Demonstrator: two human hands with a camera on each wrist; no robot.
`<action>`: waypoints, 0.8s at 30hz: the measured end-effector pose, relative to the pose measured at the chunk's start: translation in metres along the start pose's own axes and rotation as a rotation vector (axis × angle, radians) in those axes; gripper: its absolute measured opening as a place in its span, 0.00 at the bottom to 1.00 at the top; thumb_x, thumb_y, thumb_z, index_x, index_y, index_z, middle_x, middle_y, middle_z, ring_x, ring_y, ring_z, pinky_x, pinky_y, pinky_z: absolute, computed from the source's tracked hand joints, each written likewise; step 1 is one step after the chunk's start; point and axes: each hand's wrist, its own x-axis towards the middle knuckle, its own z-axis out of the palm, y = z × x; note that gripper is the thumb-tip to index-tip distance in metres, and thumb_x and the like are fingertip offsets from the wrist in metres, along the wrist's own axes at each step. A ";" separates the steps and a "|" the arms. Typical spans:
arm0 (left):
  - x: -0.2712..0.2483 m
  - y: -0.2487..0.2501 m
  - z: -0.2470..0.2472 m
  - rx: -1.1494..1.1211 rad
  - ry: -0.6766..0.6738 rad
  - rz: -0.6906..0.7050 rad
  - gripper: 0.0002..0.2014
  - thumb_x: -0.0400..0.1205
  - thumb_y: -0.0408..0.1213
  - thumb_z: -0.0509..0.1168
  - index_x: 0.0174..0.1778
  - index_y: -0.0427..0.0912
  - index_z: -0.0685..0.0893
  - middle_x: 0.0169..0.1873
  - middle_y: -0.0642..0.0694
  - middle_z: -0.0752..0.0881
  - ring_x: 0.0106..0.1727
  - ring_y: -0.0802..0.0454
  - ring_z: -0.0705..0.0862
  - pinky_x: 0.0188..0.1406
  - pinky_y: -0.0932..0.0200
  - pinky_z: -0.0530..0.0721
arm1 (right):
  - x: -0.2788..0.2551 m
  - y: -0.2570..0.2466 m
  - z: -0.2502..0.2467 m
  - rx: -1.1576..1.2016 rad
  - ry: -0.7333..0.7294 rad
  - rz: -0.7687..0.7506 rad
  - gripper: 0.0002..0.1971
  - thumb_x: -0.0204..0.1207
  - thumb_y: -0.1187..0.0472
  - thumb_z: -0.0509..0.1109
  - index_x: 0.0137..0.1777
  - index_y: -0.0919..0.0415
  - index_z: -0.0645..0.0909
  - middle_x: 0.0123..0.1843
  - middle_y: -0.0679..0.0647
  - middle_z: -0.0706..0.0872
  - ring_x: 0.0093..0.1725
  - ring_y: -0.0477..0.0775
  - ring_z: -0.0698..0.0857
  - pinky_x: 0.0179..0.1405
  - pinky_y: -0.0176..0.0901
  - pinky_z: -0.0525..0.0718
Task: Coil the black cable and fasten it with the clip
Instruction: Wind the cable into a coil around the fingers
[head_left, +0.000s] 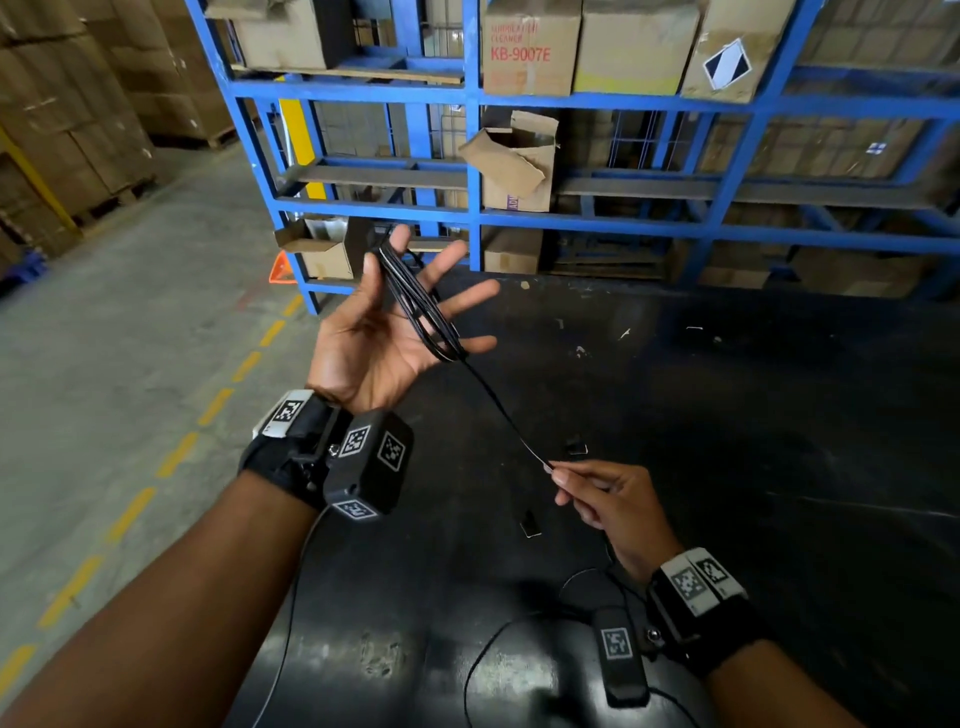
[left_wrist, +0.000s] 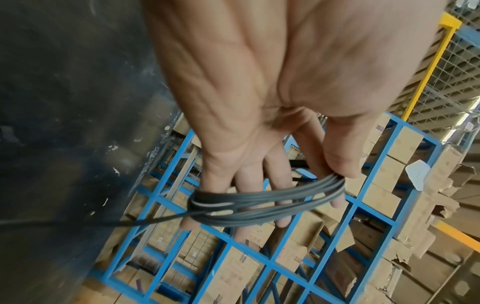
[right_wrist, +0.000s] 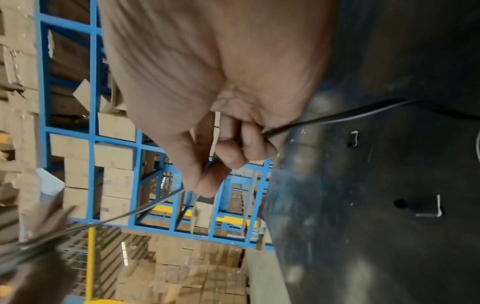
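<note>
Black cable (head_left: 422, 306) sits looped around the splayed fingers of the left hand (head_left: 382, 332), its grip slack; the right hand (head_left: 605, 499) pinches the taut tail above the black bench (head_left: 779, 415).

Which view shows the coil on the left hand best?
The left wrist view: the coil fills the frame, its separate loops wound around the left hand's spread fingers. The head view shows the coil whole but small and edge-on. The right wrist view catches only a blurred bundle at the frame edge.
</note>
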 end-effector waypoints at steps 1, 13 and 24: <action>-0.001 -0.004 0.004 -0.019 -0.027 -0.024 0.20 0.90 0.50 0.51 0.73 0.52 0.82 0.82 0.35 0.75 0.84 0.19 0.62 0.71 0.08 0.59 | 0.005 0.002 -0.001 -0.029 0.007 0.019 0.04 0.78 0.67 0.78 0.49 0.64 0.95 0.30 0.58 0.89 0.22 0.45 0.72 0.21 0.30 0.67; -0.031 -0.071 0.023 0.325 0.000 -0.527 0.21 0.85 0.50 0.62 0.70 0.48 0.87 0.78 0.34 0.81 0.78 0.24 0.78 0.78 0.15 0.62 | 0.091 -0.111 -0.013 -0.533 0.101 -0.493 0.04 0.73 0.60 0.84 0.42 0.59 0.92 0.34 0.53 0.93 0.30 0.41 0.89 0.36 0.33 0.87; -0.027 -0.070 0.004 0.433 0.225 -0.427 0.22 0.92 0.46 0.54 0.79 0.45 0.79 0.74 0.35 0.84 0.74 0.25 0.82 0.74 0.18 0.71 | 0.022 -0.155 0.027 -0.682 -0.003 -0.701 0.03 0.74 0.59 0.83 0.43 0.58 0.93 0.38 0.46 0.94 0.36 0.44 0.92 0.37 0.43 0.92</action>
